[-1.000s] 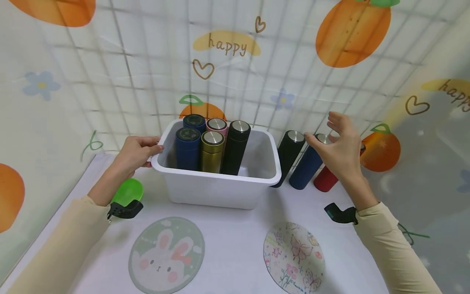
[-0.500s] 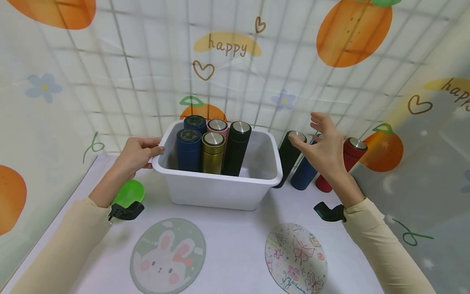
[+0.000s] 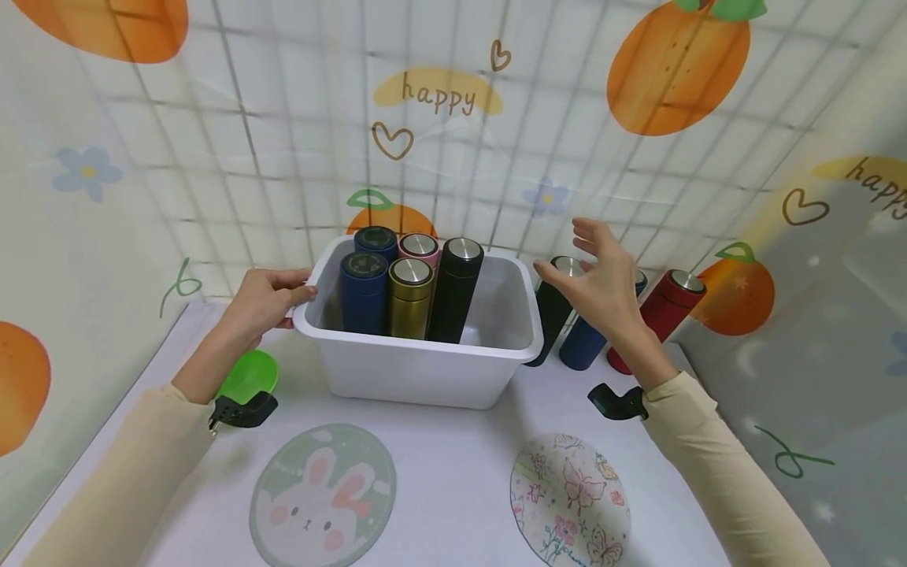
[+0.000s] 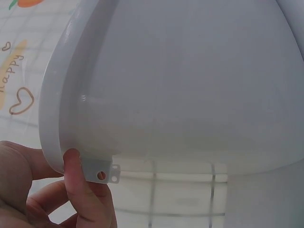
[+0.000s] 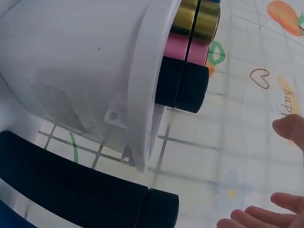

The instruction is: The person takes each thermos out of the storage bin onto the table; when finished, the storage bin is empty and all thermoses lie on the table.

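Note:
My left hand (image 3: 260,305) pinches the left rim of a white plastic tub (image 3: 411,368). In the left wrist view the fingers and thumb close over the tub's rim (image 4: 51,104). Inside the tub stand two blue thermos flasks (image 3: 364,295), a gold one (image 3: 410,299), a pink one (image 3: 419,246) and a black one (image 3: 457,291). My right hand (image 3: 602,283) is raised, thumb and fingers spread apart, with nothing between them. It overlaps the upper part of a black thermos flask (image 3: 551,315) outside the tub; the right wrist view shows this black flask (image 5: 85,183) below the fingers.
A blue thermos flask (image 3: 583,346), partly hidden by the right hand, and a red one (image 3: 669,303) stand right of the tub. A green bowl (image 3: 249,374) sits behind the left wrist. Nearer lie a round bunny mat (image 3: 322,496) and a butterfly mat (image 3: 570,496). A curtain-covered grid rises behind.
The right hand has moved left, from in front of the blue and red flasks toward the black flask beside the tub, uncovering the red one. The left hand stays on the rim.

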A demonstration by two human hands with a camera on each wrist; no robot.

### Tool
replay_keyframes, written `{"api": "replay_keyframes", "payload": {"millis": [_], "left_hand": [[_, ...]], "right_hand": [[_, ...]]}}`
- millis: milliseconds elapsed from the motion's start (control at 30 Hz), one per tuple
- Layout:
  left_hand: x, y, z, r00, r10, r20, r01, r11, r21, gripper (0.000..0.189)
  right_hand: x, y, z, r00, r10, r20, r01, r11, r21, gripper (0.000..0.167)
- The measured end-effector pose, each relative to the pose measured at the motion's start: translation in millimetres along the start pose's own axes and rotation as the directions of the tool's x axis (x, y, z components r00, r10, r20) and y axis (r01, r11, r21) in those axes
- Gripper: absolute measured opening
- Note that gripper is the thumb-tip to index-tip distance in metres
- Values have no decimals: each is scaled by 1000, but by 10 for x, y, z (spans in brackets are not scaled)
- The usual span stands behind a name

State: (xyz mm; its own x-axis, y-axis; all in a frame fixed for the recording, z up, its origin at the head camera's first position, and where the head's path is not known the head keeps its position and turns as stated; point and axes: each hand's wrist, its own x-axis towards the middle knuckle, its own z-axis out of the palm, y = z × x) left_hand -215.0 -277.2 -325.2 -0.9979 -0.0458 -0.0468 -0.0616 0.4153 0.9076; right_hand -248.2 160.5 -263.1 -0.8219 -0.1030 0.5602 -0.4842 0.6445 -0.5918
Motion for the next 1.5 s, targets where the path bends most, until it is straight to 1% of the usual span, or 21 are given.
{"api": "replay_keyframes", "payload": {"millis": [267,567,700,833,933,1133,1300,1500], "left_hand": [[-8,-15,-14,1000,14,-2,-14,1000,-18,49],[7,-20,-12,1000,12,2,-12,1000,-21,49],[13,-26,-17,1000,16,2,-16,1000,-27,49],[13,-26,-18,1000,14,5,-14,999,-30,49],[13,-25,-17,1000,11,4,-11,1000,-26,49],[15,-27,-16,1000,7,2,-7,1000,-25,48],[21,-28,-12,1000,11,0,-11,1000,-23,48],[13,-27,-16,1000,14,-3,-15,999,-32,48]], "right_hand": [[56,-43,112,998,17,53,-17,1000,5,75],[120,-59,256,990,41,133,-43,999,15,78],[145,-72,324,982,61,181,-67,997,26,78],[170,-82,389,967,105,231,-120,992,50,80],[178,-88,437,958,135,252,-156,986,63,81],[197,-113,536,950,153,273,-178,982,69,81],[234,-134,605,939,173,297,-198,979,56,84],[286,-135,700,930,165,328,-190,981,44,85]]}}
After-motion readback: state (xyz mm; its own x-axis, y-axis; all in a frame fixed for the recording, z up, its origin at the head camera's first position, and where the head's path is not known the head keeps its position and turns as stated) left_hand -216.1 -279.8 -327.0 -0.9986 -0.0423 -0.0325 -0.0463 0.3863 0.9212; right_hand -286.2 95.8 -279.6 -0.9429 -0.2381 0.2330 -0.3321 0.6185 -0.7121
